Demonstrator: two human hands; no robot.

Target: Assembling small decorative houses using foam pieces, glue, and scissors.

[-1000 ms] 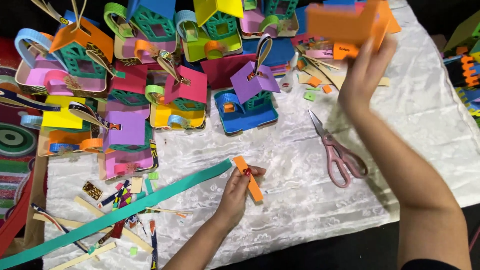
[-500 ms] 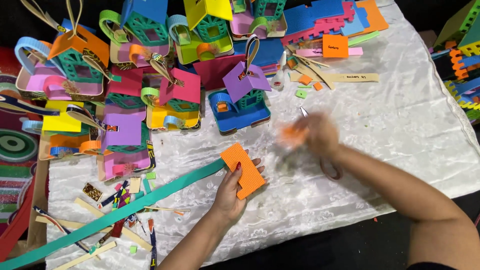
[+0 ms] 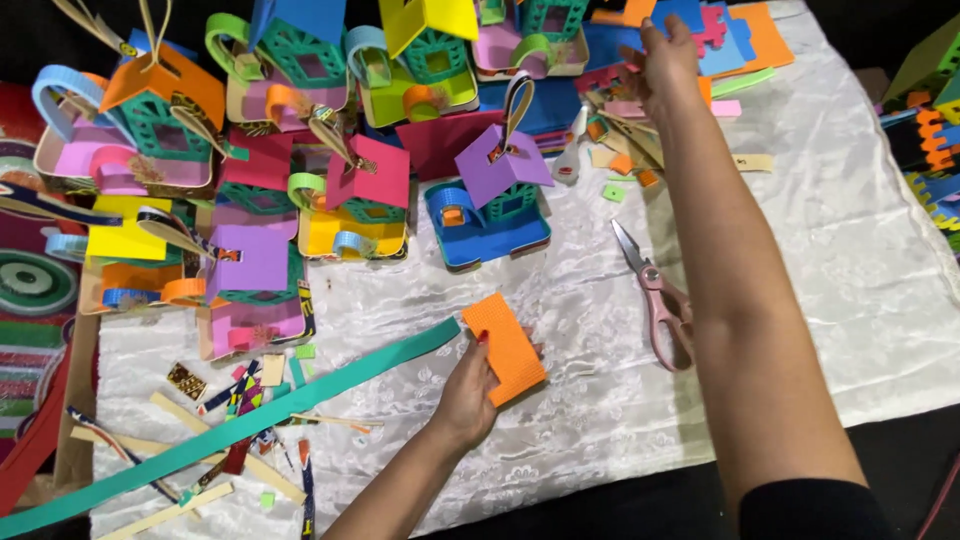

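A long green paper strip (image 3: pixel 250 425) crosses the lower left. At lower centre, your left hand (image 3: pixel 468 395) pinches an orange ribbed foam rectangle (image 3: pixel 505 348). Pink-handled scissors (image 3: pixel 655 295) lie just right. At top right, your right hand (image 3: pixel 665 62) reaches, fingers loosely spread, into the coloured foam pieces (image 3: pixel 730 35).

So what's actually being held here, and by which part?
The left hand holds an orange ribbed card by its lower left edge. The right hand reaches into the coloured foam pieces; whether it grips anything cannot be told.
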